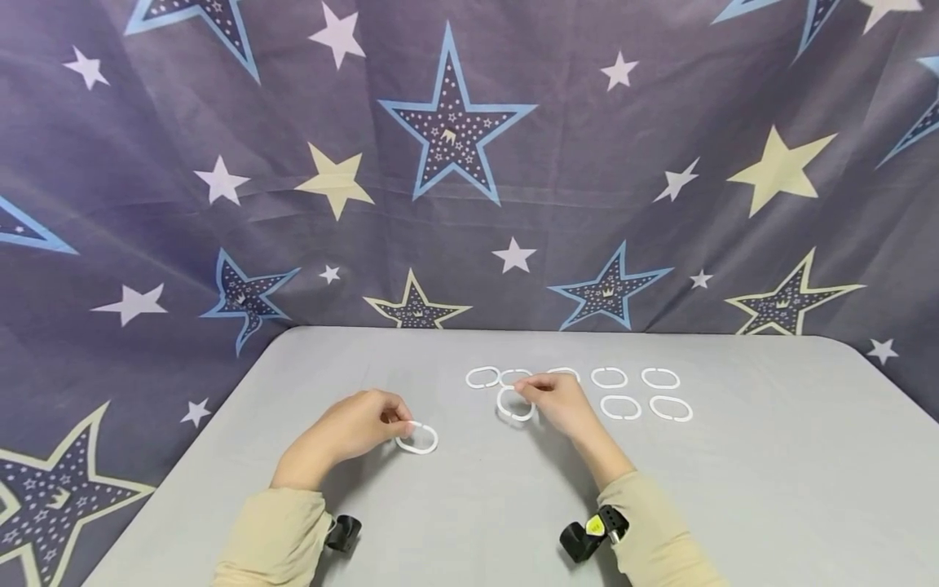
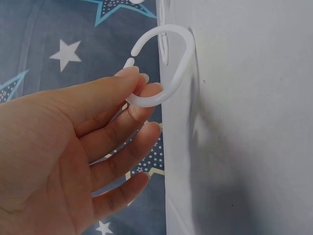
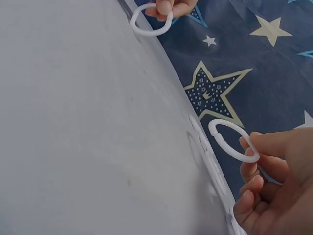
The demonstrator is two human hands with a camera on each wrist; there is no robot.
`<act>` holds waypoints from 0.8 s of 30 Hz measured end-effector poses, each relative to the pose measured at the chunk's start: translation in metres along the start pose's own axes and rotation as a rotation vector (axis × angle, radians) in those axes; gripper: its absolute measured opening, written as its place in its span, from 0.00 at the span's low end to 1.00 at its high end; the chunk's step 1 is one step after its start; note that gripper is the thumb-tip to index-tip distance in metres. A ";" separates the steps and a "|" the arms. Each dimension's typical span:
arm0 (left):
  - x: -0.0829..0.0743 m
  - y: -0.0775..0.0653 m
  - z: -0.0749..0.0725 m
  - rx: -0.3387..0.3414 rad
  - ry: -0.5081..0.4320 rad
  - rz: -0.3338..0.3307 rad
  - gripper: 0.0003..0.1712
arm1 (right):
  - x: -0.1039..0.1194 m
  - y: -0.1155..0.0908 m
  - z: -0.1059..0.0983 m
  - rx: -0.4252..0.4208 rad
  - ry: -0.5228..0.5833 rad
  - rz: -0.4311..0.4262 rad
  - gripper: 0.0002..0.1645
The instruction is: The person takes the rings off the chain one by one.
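My left hand [image 1: 364, 427] pinches a white oval plastic ring [image 2: 185, 58] between thumb and fingertips. A small gap in that ring shows near the thumb in the left wrist view. To the right, my right hand [image 1: 559, 402] pinches another white oval ring [image 3: 234, 140] by its end, above the table. Several more white rings lie on the table beyond and beside the right hand, among them a ring [image 1: 482, 377] at the left of the group and a ring [image 1: 671, 409] at the right. The right hand partly hides some of them.
A pale grey cloth covers the table [image 1: 455, 522]. Behind it hangs a dark curtain [image 1: 557, 196] printed with stars, meeting the table's far edge. Black wrist cameras sit on both forearms, including the right one [image 1: 583, 540].
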State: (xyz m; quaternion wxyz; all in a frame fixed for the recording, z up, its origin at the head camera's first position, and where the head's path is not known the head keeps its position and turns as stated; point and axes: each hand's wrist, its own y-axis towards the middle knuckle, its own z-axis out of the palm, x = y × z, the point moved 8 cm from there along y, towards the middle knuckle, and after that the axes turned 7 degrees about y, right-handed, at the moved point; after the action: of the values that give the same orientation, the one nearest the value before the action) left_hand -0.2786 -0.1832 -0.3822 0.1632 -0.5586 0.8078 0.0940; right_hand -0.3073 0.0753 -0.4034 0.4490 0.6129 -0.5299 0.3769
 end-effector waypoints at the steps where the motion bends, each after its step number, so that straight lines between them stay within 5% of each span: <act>1: 0.000 0.000 0.000 -0.001 0.000 -0.002 0.03 | -0.001 0.001 -0.001 0.001 -0.002 -0.006 0.12; 16: 0.002 -0.001 0.000 0.000 0.006 -0.022 0.03 | -0.010 0.008 -0.017 0.008 -0.109 0.000 0.06; 24: -0.002 -0.002 -0.001 0.005 0.001 -0.007 0.04 | -0.008 0.007 -0.020 0.085 -0.096 -0.168 0.08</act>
State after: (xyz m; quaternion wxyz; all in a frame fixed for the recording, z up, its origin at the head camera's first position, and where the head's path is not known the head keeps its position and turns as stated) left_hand -0.2764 -0.1823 -0.3808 0.1646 -0.5612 0.8060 0.0914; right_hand -0.3152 0.0966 -0.4035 0.4268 0.6910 -0.4812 0.3300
